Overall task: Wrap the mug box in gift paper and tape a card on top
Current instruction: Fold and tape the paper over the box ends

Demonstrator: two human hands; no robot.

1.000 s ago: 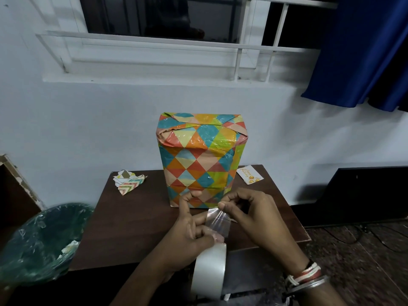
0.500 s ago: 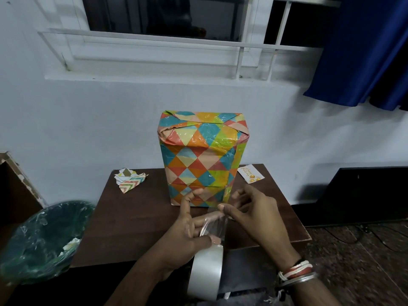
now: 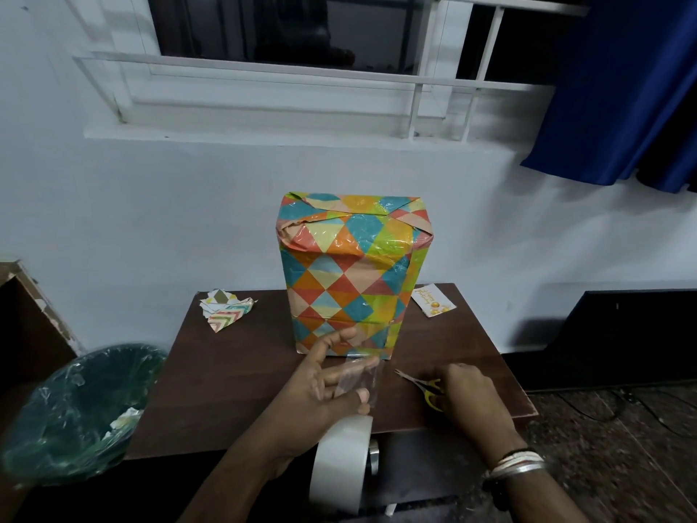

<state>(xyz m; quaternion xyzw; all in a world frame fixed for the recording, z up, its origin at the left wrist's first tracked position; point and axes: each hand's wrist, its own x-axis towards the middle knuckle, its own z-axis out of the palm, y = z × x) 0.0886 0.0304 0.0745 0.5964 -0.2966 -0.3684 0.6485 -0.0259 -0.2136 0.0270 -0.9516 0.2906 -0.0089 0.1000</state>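
The tape strip [image 3: 358, 379] is pinched taut by the left hand [image 3: 320, 390]; the scissors [image 3: 433, 387] are gripped by the right hand [image 3: 469, 400]. The wrapped box [image 3: 350, 277] stands mid-frame. 1 clean cut near the roll [image 3: 339, 462] is advised.

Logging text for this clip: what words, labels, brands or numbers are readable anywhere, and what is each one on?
Card on the table, right of the box: gold script lettering above gold dots, too small and blurred to read.
Wrapped mug box: coloured diamond pattern only, no text.
Tape roll: no label visible.
Scissors: no marking visible.
Paper scrap: chevron print only, no words.
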